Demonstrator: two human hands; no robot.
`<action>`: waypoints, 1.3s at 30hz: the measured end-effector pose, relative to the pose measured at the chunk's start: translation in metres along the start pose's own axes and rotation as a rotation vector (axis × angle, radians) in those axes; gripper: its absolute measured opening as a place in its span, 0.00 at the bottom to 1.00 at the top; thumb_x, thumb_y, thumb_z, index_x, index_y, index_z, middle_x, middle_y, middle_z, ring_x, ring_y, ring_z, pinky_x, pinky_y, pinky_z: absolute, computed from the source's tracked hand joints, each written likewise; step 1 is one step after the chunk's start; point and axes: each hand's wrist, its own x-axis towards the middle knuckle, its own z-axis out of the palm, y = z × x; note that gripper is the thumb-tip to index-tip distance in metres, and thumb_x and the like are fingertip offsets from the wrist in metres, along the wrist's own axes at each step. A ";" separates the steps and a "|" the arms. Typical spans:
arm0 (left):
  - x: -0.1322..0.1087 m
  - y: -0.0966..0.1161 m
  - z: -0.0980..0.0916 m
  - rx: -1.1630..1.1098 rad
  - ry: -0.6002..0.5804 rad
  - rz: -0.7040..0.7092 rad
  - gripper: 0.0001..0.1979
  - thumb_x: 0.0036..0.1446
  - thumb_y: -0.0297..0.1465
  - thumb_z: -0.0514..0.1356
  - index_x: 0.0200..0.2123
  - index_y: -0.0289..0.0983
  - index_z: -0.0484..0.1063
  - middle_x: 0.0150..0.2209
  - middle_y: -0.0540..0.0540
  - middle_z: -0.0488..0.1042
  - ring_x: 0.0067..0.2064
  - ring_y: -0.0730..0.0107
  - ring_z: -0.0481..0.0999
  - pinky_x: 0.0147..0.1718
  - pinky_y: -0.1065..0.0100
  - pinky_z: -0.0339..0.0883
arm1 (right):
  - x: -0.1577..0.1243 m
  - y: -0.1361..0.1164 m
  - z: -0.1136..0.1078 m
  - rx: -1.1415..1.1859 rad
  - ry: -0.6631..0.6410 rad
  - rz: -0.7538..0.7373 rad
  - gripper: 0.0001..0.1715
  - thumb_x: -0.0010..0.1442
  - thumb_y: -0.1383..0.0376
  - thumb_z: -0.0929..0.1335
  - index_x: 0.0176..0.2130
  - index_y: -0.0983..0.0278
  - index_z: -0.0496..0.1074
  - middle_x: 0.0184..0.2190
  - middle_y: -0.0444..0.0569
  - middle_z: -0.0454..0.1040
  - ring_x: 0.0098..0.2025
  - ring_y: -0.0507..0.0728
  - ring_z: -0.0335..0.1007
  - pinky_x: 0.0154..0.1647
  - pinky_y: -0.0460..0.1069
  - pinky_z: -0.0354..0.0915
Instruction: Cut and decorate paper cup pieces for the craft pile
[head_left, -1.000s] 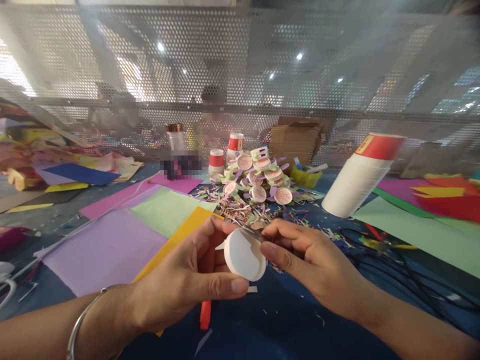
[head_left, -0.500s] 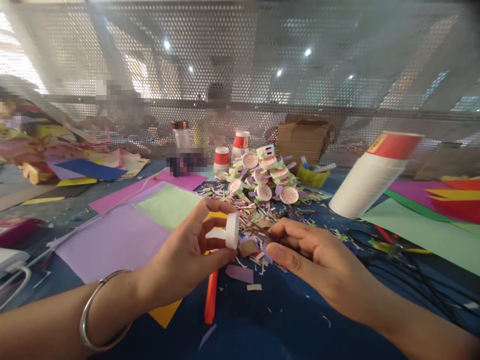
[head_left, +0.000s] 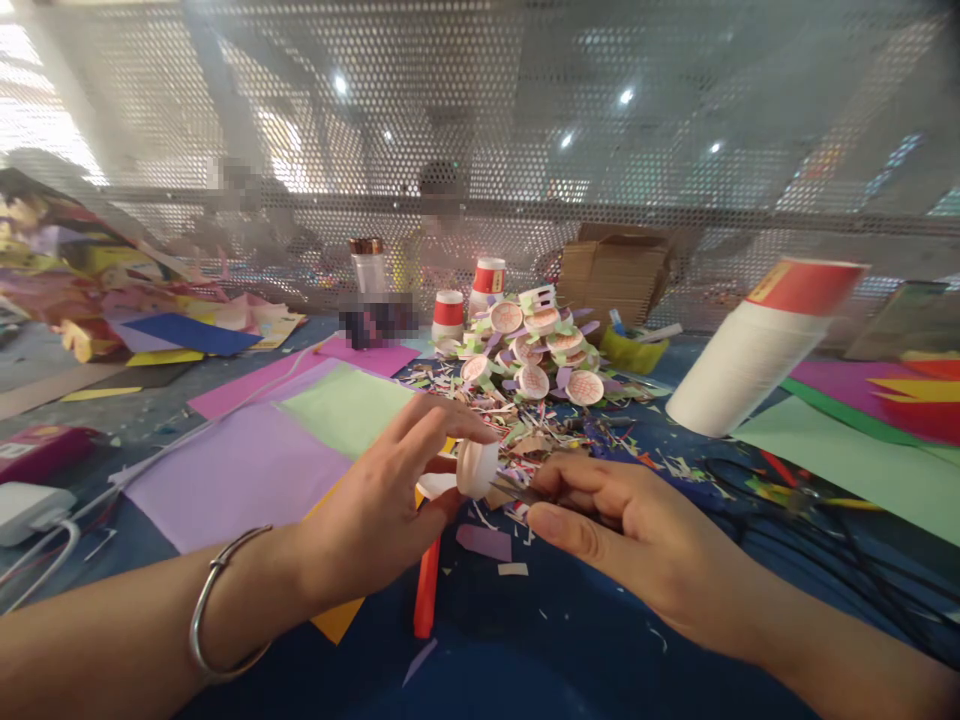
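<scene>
My left hand (head_left: 390, 500), with a silver bangle at its wrist, grips a small white cut-down paper cup (head_left: 480, 468) between fingers and thumb. A white strip of the cup shows under the palm. In my right hand (head_left: 622, 530) is a pair of scissors (head_left: 517, 488); their handles are mostly hidden by the fingers. The thin dark blades point left and reach the cup's lower right edge; whether they touch it I cannot tell. Beyond both hands, cut paper cup pieces (head_left: 532, 380) with pinkish patterned bases and purple and green paper bits sit heaped up.
Paper scraps (head_left: 517, 430) litter the blue table. A tilted stack of white and red paper cups (head_left: 757, 350) stands right, near black cables (head_left: 825, 560). Purple paper (head_left: 240, 470) lies left, an orange-red pen-like stick (head_left: 426, 590) in front. Behind are a cardboard box (head_left: 615, 265) and perforated screen.
My left hand has turned the cup and its fingers now curl over the top. The scissors' blades have come closer to the cup. The view has shifted slightly.
</scene>
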 end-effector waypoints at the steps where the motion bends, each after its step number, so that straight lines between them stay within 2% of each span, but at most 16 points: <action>1: 0.000 0.000 0.000 0.002 -0.001 0.008 0.29 0.53 0.12 0.58 0.54 0.44 0.71 0.54 0.44 0.68 0.57 0.62 0.71 0.52 0.63 0.77 | 0.000 0.000 0.000 0.002 -0.002 -0.002 0.21 0.66 0.45 0.67 0.37 0.60 0.71 0.35 0.45 0.70 0.39 0.56 0.68 0.37 0.50 0.61; 4: -0.001 -0.001 0.001 -0.003 -0.001 0.030 0.29 0.53 0.12 0.59 0.54 0.44 0.71 0.54 0.43 0.68 0.57 0.60 0.70 0.51 0.61 0.77 | -0.001 0.001 -0.001 0.009 -0.003 -0.013 0.20 0.66 0.45 0.67 0.36 0.59 0.71 0.32 0.43 0.67 0.37 0.56 0.66 0.37 0.50 0.61; 11: -0.003 -0.002 0.001 0.028 -0.028 0.055 0.29 0.53 0.13 0.59 0.54 0.45 0.69 0.56 0.43 0.67 0.59 0.59 0.69 0.54 0.60 0.75 | -0.003 0.002 -0.002 -0.003 0.001 0.032 0.23 0.66 0.44 0.66 0.38 0.60 0.71 0.30 0.42 0.63 0.30 0.52 0.55 0.28 0.48 0.52; 17: -0.005 0.001 -0.002 -0.012 -0.081 0.029 0.26 0.57 0.22 0.65 0.57 0.47 0.67 0.59 0.44 0.64 0.63 0.59 0.65 0.57 0.62 0.74 | 0.000 0.001 -0.004 0.000 0.003 0.001 0.23 0.67 0.45 0.67 0.36 0.62 0.71 0.25 0.39 0.56 0.26 0.49 0.50 0.24 0.47 0.48; 21: -0.005 0.003 -0.004 -0.048 -0.096 0.020 0.21 0.62 0.27 0.64 0.57 0.46 0.67 0.58 0.43 0.63 0.62 0.60 0.66 0.57 0.62 0.74 | 0.001 0.000 -0.004 0.008 -0.001 -0.010 0.23 0.68 0.47 0.66 0.34 0.62 0.69 0.25 0.38 0.55 0.25 0.48 0.50 0.24 0.47 0.47; 28: -0.001 0.004 -0.004 -0.021 -0.062 0.038 0.16 0.63 0.28 0.64 0.54 0.42 0.72 0.55 0.42 0.67 0.59 0.64 0.70 0.56 0.67 0.75 | 0.002 0.003 -0.006 0.037 -0.017 0.005 0.23 0.67 0.46 0.67 0.34 0.63 0.69 0.25 0.38 0.56 0.25 0.48 0.50 0.24 0.47 0.47; 35: 0.000 0.001 -0.006 0.037 -0.065 0.082 0.19 0.62 0.25 0.64 0.55 0.43 0.74 0.55 0.43 0.68 0.59 0.65 0.71 0.58 0.66 0.74 | 0.002 0.004 -0.007 0.059 -0.049 0.020 0.24 0.67 0.46 0.67 0.34 0.63 0.68 0.27 0.38 0.56 0.27 0.49 0.50 0.25 0.47 0.48; 39: 0.000 -0.001 -0.005 -0.109 -0.096 0.014 0.18 0.62 0.26 0.64 0.55 0.44 0.73 0.56 0.44 0.66 0.62 0.63 0.69 0.58 0.64 0.74 | 0.002 0.001 -0.008 0.093 -0.068 0.011 0.23 0.67 0.47 0.67 0.33 0.63 0.67 0.26 0.38 0.55 0.26 0.48 0.47 0.25 0.47 0.47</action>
